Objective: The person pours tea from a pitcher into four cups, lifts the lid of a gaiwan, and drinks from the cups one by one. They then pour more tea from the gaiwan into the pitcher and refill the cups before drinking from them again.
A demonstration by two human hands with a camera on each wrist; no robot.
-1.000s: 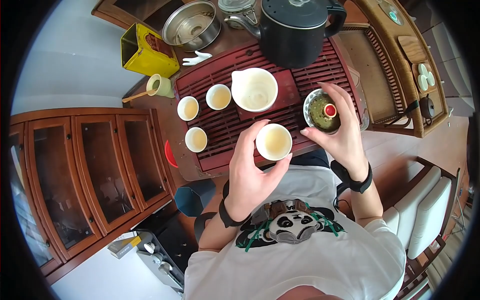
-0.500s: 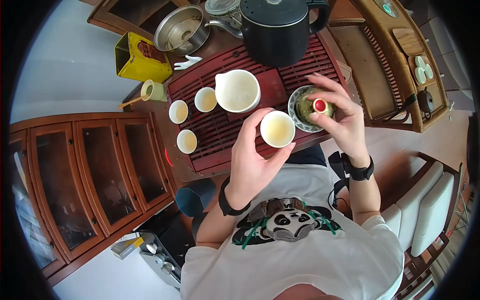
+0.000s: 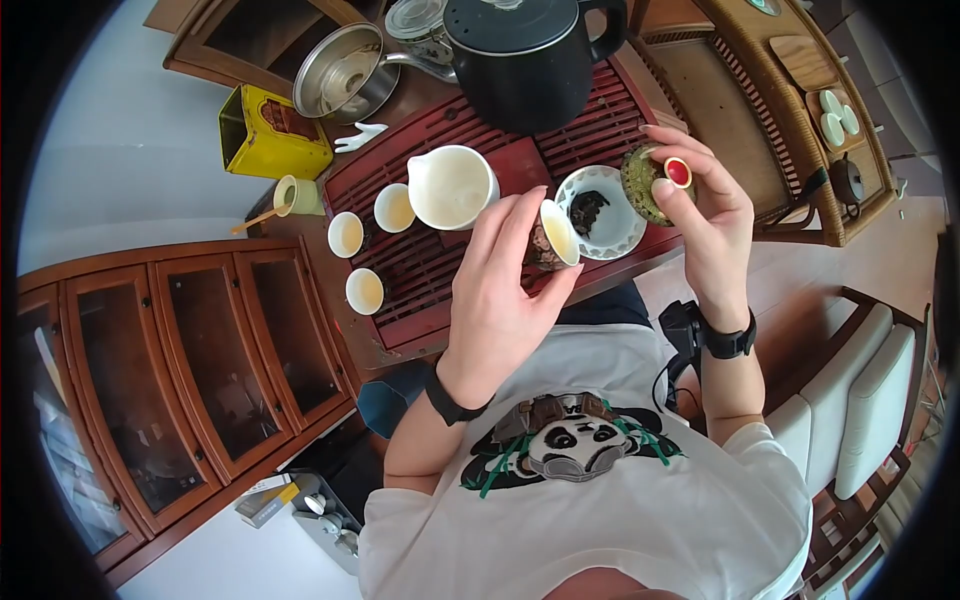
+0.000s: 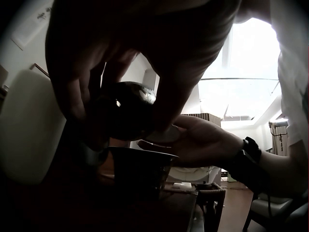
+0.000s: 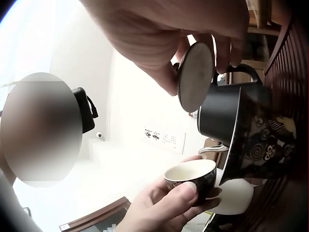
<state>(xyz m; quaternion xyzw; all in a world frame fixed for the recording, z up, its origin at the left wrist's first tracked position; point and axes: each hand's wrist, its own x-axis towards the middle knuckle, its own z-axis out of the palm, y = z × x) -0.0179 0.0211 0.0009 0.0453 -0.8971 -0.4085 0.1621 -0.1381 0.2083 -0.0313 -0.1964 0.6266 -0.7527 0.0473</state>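
My left hand (image 3: 495, 300) grips a small teacup (image 3: 562, 232) between thumb and fingers. Pale tea shows inside the cup, which tilts toward the gaiwan bowl (image 3: 632, 215), right at its rim. Dark tea leaves (image 3: 587, 210) lie in that white-lined bowl; its patterned outside (image 5: 265, 145) shows in the right wrist view. Beside the bowl, my right hand (image 3: 722, 225) pinches the green gaiwan lid (image 3: 642, 190) by its red-topped knob. The lid's pale underside faces the right wrist camera, held on edge. From the left wrist, the dark cup (image 4: 130, 104) appears close over the bowl.
A slatted red tea tray (image 3: 415, 290) bears a white pitcher (image 3: 455, 190), three filled teacups, one of them (image 3: 365, 291) nearest the front, and a black kettle (image 3: 520, 75). Behind stand a yellow tin (image 3: 280, 135) and a steel pot (image 3: 350, 75). A wicker shelf (image 3: 700, 95) is at right.
My right hand has taken the lid off the gaiwan and moved it right, baring the leaves. My left hand has brought the teacup to the bowl's rim and tilted it.
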